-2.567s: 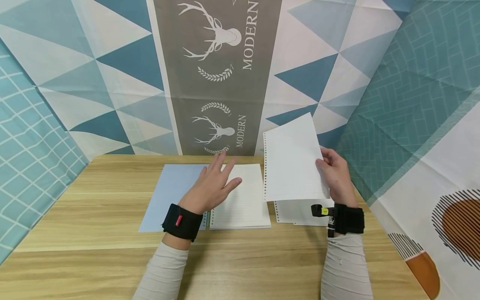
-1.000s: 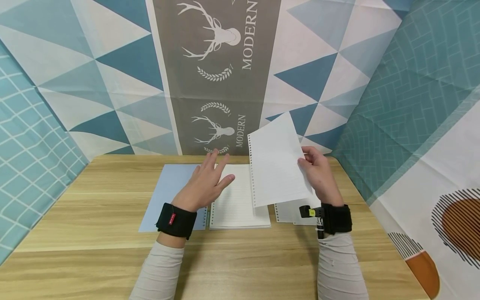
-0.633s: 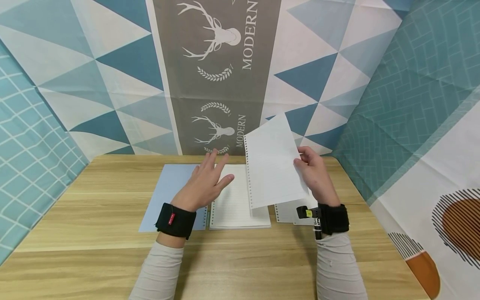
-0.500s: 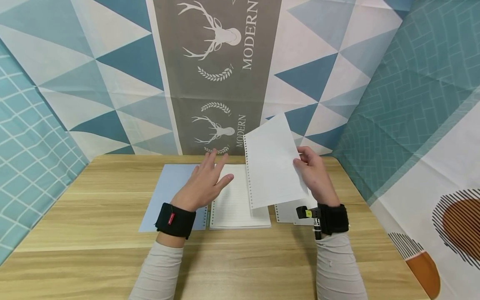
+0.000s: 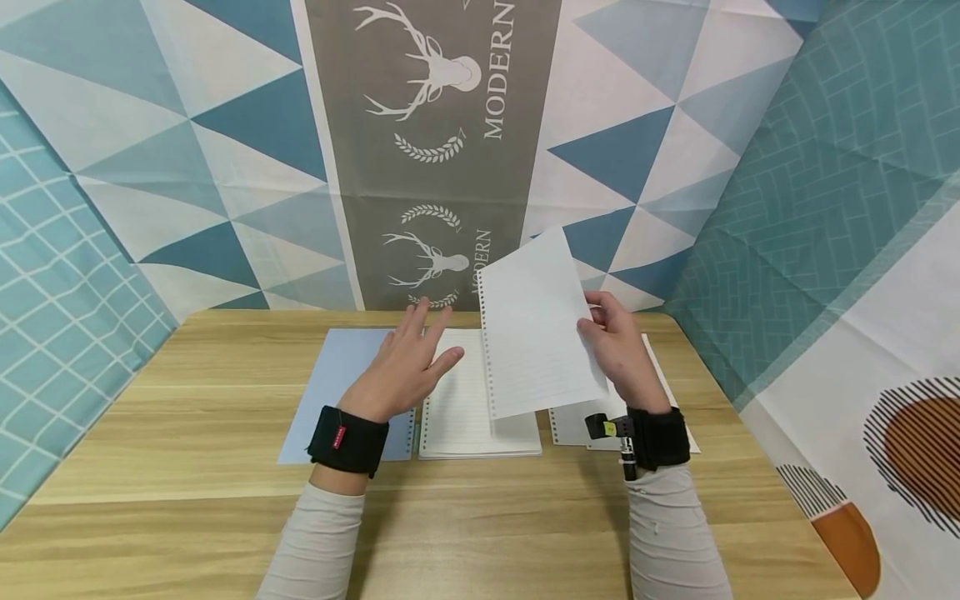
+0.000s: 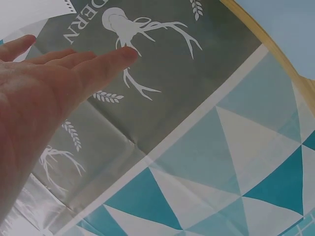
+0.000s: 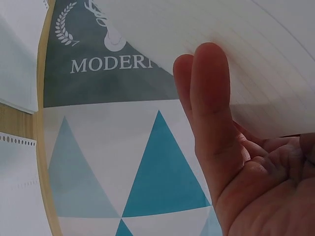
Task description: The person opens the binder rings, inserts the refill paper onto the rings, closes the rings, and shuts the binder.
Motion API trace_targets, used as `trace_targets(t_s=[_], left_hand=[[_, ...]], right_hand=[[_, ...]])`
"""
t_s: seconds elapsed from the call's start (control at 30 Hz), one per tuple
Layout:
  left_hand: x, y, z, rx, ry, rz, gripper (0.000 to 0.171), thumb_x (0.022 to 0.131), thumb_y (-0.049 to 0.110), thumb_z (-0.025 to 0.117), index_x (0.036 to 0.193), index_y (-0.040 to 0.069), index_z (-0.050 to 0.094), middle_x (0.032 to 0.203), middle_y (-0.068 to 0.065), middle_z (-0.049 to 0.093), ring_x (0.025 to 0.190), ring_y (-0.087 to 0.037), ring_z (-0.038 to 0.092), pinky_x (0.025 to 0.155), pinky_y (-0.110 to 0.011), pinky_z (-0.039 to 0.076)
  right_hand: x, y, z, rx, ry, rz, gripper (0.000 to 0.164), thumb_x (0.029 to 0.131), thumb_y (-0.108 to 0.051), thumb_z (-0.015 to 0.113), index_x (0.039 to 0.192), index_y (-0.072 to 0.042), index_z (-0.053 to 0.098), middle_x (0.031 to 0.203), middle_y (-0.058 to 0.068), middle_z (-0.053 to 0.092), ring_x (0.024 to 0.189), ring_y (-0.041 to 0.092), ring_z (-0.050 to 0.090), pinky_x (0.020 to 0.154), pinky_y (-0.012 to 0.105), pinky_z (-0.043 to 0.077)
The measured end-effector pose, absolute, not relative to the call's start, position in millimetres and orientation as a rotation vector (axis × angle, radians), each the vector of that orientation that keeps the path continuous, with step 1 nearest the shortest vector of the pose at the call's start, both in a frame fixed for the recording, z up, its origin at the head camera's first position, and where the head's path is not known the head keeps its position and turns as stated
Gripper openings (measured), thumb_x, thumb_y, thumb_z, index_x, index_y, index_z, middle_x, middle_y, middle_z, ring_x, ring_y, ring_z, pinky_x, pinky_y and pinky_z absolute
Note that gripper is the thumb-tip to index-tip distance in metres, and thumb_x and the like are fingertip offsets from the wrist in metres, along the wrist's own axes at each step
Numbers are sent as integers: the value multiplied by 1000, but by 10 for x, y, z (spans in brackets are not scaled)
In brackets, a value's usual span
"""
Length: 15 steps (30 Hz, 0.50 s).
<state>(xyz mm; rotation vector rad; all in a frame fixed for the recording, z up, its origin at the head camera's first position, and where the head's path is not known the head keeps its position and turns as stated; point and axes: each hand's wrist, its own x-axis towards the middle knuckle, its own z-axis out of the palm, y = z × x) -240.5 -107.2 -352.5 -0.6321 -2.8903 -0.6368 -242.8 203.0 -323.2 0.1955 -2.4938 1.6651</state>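
Note:
My right hand pinches the right edge of a lined loose-leaf sheet, between thumb and fingers. Punched holes run down the sheet's left edge, and it is raised and tilted above the table. In the right wrist view, the fingers lie against the sheet. My left hand hovers with spread fingers over an open notebook, holding nothing. The notebook has a blue cover on the left and a lined page stack on the right, partly hidden by the raised sheet.
More loose punched sheets lie right of the notebook, partly behind my right hand and wrist. A wooden table carries everything. Patterned cloth hangs directly behind the table's far edge, with further cloth at both sides.
My right hand has carried the sheet leftward, from above the loose sheets to over the notebook's right side. The left hand has shifted slightly left, fingers still spread.

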Motion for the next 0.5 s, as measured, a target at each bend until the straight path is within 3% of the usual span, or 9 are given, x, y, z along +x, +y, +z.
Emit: trace_targets(t_s=[0.5], left_hand=[[-2422,-1115,-3536,-624,-2893,-661,72,107,55,37,165,19,16,172,-20,2,160,-41,2,121,-70,18]], right_hand=[[-2449,1950,-3254,209,-2521,1665,45,107,-9,44,152,-7,40,127,24,62,104,31,62,85,28,49]])
